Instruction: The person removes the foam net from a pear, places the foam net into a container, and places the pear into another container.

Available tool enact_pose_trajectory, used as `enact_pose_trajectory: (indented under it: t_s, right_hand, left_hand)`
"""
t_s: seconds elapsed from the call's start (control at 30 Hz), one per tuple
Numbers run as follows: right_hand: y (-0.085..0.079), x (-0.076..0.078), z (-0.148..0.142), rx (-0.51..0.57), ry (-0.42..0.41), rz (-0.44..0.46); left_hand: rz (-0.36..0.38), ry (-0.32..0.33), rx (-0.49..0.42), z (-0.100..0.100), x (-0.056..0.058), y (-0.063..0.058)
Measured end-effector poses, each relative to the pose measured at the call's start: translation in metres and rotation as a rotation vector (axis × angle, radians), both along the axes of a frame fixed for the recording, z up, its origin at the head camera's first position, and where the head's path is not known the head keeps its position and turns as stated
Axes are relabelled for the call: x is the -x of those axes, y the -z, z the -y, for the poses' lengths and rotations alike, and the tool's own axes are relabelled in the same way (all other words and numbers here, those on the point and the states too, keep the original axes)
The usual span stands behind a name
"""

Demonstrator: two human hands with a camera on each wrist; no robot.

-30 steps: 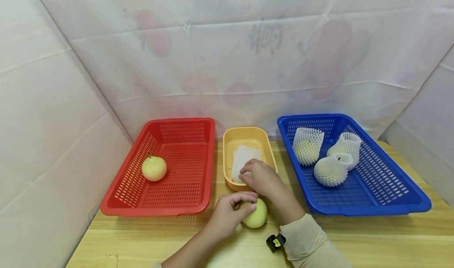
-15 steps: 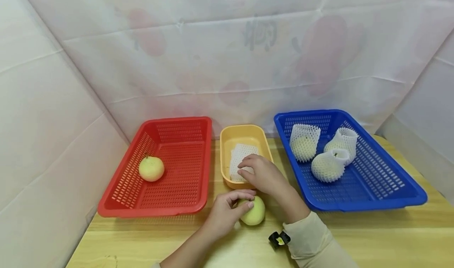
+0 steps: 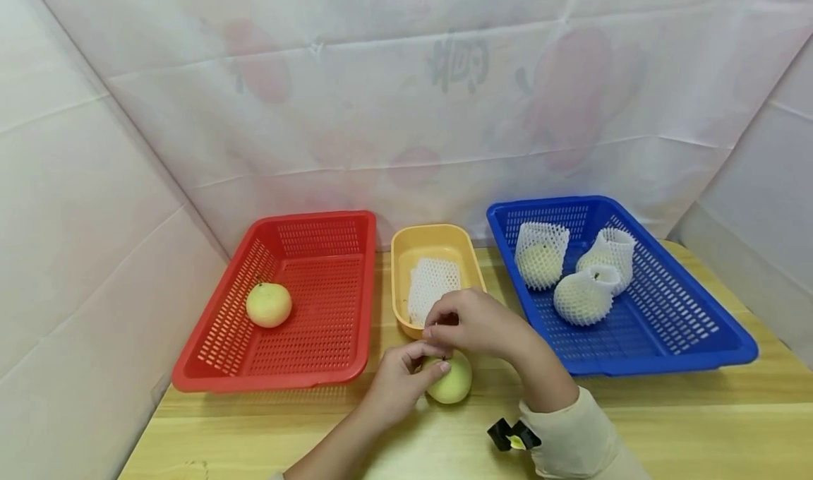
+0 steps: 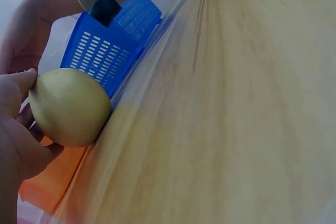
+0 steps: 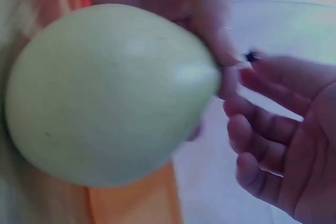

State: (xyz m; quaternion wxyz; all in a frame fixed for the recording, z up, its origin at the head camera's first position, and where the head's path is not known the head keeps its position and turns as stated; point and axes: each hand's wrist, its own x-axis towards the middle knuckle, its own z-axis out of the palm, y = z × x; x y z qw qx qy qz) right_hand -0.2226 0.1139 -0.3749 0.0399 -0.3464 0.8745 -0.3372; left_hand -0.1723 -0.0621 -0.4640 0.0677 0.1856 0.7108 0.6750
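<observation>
My left hand (image 3: 400, 381) holds a pale yellow-green pear (image 3: 451, 381) at its side and top, with fingertips beside the stem. In the left wrist view the pear (image 4: 71, 107) sits between thumb and fingers, close over the wooden table. Just above and behind it, my right hand (image 3: 479, 325) has thumb and index finger brought together. A small dark bit (image 5: 252, 56) shows right at these fingertips in the right wrist view, near the pear's narrow end; the other fingers curl loosely. Behind the hands, white foam net sleeves (image 3: 435, 286) lie in a yellow tray (image 3: 399, 282).
On the left, a red basket (image 3: 368, 289) holds one bare pear (image 3: 269, 305). A blue basket (image 3: 654, 364) on the right contains three pears in foam nets, one of them a netted pear (image 3: 581, 300) near the front. A cloth wall (image 3: 356, 127) stands behind.
My right hand has drawn back from over the yellow tray toward the pear, its thumb and index finger closing together. The left hand keeps its hold on the pear.
</observation>
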Motion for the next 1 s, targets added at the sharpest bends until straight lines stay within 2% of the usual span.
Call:
enact_pose_trajectory:
  t_s: [0.13,0.27,0.5,0.77,1.0]
  right_hand:
    - [-0.003,-0.005,-0.009,-0.02,-0.112,0.136]
    - [-0.003,-0.007,-0.014,-0.051,-0.161,0.193]
    - [-0.003,-0.006,-0.014,-0.064,-0.188,0.187]
    - [-0.002,-0.005,-0.015,-0.072,-0.171,0.163]
    - [-0.005,-0.003,-0.018,-0.025,-0.174,0.132]
  left_hand:
    - [-0.007,0.002,0.004,0.0,-0.001,0.0]
    - [-0.009,0.013,-0.006,0.001,-0.001,0.001]
    - [0.019,0.016,-0.011,0.002,-0.001,0.0]
    - [0.106,0.092,0.037,0.002,-0.005,0.002]
    - [0.097,0.086,0.097,0.0,-0.005,0.001]
